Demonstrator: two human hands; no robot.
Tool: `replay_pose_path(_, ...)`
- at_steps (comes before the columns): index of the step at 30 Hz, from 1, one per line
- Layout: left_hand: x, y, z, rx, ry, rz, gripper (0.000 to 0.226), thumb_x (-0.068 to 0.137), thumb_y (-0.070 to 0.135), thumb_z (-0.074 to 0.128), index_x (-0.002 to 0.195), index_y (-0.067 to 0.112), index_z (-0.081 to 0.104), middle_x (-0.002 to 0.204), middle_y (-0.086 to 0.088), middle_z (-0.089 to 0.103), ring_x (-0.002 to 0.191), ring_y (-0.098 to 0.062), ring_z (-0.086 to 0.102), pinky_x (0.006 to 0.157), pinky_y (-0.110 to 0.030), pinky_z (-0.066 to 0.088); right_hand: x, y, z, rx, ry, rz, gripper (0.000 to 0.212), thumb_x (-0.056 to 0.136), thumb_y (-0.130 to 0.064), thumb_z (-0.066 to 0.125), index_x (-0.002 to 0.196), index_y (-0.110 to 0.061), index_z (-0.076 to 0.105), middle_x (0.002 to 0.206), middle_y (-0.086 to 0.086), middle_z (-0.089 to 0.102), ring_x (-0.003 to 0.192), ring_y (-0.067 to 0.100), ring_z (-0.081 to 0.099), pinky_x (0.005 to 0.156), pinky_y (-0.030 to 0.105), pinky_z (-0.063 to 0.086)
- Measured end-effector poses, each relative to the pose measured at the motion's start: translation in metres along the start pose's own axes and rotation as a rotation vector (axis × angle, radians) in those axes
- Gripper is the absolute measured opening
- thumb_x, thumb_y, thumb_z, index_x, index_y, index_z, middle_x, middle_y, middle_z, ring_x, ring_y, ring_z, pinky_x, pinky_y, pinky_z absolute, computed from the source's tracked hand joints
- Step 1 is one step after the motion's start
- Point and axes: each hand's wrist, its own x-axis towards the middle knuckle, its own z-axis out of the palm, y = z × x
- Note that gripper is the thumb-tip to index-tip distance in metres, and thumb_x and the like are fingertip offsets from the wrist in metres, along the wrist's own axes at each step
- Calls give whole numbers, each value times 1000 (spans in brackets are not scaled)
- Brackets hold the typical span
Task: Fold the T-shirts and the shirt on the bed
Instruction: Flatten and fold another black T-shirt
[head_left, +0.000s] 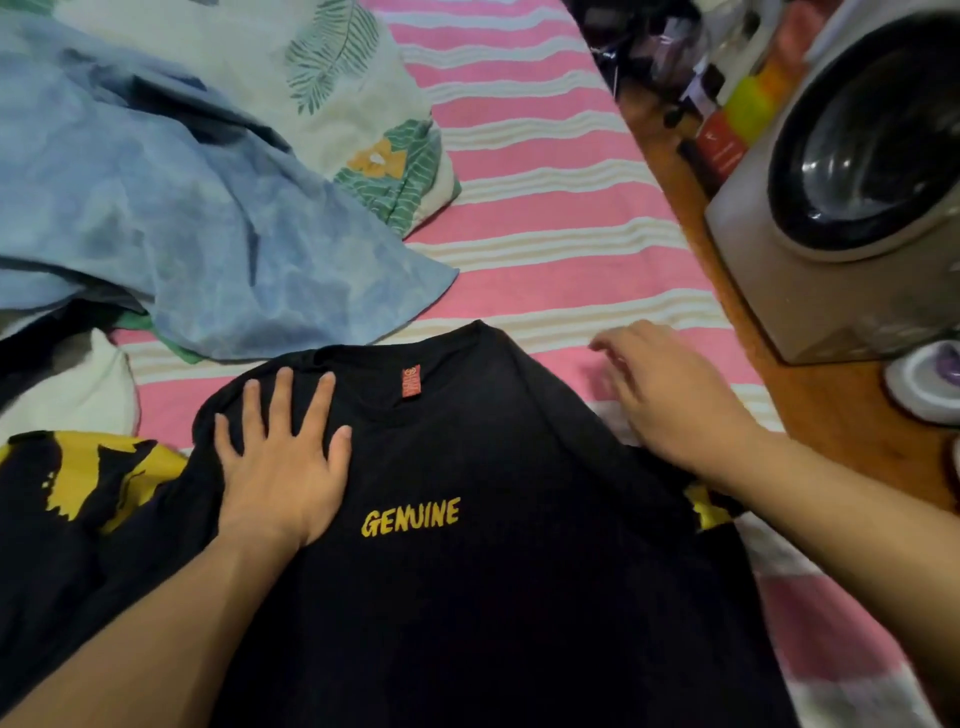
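Note:
A black T-shirt (493, 597) with yellow "GENUINE" lettering and a red neck label lies spread on the pink striped bed (545, 208), collar pointing away from me. My left hand (283, 462) presses flat on its left shoulder, fingers spread. My right hand (670, 395) hovers at the shirt's right shoulder with fingers loosely bent and blurred, holding nothing I can see. A blue tie-dye garment (208, 234) lies crumpled at the back left. A black and yellow printed garment (93, 478) sits at the left, partly under the black T-shirt.
A leaf-print pillow (332, 88) lies at the head of the bed. A white cloth (78, 384) sits at the left edge. On the wooden floor to the right stand a grey front-loading machine (857, 182), a small white bowl (930, 384) and clutter of bottles (727, 104).

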Motion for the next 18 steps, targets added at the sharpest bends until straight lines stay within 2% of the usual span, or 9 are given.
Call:
replay_pose_path(2, 4, 7, -14, 73, -152, -34, 64, 101, 60, 11, 160, 43, -7, 170, 0, -12, 156, -31, -13, 123, -61, -2, -56, 46, -33, -77, 2, 113, 43, 80, 5, 64, 117, -16, 66, 110, 8, 60, 104, 37, 56, 85, 43, 48)
replay_pose_path(4, 6, 23, -36, 165, -268, -80, 65, 103, 55, 15, 161, 36, -4, 171, -5, -8, 155, -36, -7, 123, -60, 5, -97, 76, -55, -135, -122, 151, 62, 70, 10, 69, 124, -20, 63, 121, 4, 55, 113, 35, 53, 90, 41, 49)
replay_pose_path(6, -6, 51, -57, 197, -186, -30, 66, 102, 44, 34, 161, 21, 18, 168, -14, 12, 153, -42, 10, 121, -58, 18, -121, 86, -65, -145, -257, 47, 76, 72, -5, 75, 141, -27, 50, 147, 1, 39, 137, 29, 36, 108, 36, 38)
replay_pose_path(8, -29, 87, -67, 112, -22, 172, 62, 95, 32, 51, 152, 9, 41, 159, -20, 34, 146, -43, 30, 113, -57, 35, -132, 85, -60, -177, -382, -54, 85, 83, -28, 71, 155, -36, 27, 163, -2, 12, 150, 24, 10, 118, 35, 23)
replay_pose_path(9, -42, 106, -65, 84, 25, 307, 62, 93, 27, 52, 151, 7, 42, 158, -19, 37, 146, -40, 33, 111, -54, 39, -133, 86, -55, -185, -393, -70, 87, 86, -33, 68, 157, -40, 18, 165, -2, 4, 151, 24, 4, 121, 38, 21)
replay_pose_path(11, -55, 136, -61, 70, -73, 449, 71, 94, 21, 48, 160, 12, 24, 166, -13, 21, 152, -32, 22, 116, -45, 36, -117, 85, -44, -182, -361, -59, 91, 88, -28, 65, 158, -42, 9, 167, 1, 0, 152, 28, 2, 122, 46, 25)
replay_pose_path(13, -53, 165, -59, 50, -175, 418, 84, 94, 17, 48, 163, 26, 2, 170, -6, -1, 154, -27, 13, 115, -42, 38, -95, 90, -38, -177, -334, -53, 99, 83, -17, 66, 159, -41, 7, 166, 4, 2, 152, 31, 4, 120, 48, 26)
replay_pose_path(15, -34, 183, -62, 42, -140, 382, 89, 93, 12, 48, 161, 38, -4, 169, -5, -9, 151, -31, 15, 107, -45, 44, -72, 96, -33, -210, -321, -86, 101, 77, -14, 69, 158, -40, 14, 165, 7, 6, 150, 33, 8, 117, 49, 28)
replay_pose_path(18, 5, 194, -62, 122, -123, 457, 69, 99, 19, 45, 159, 40, 17, 169, -8, 4, 151, -33, 16, 112, -49, 36, -50, 103, -29, -151, -298, -195, 65, 80, -11, 55, 140, -38, 55, 162, 7, 26, 148, 38, 19, 114, 55, 33)
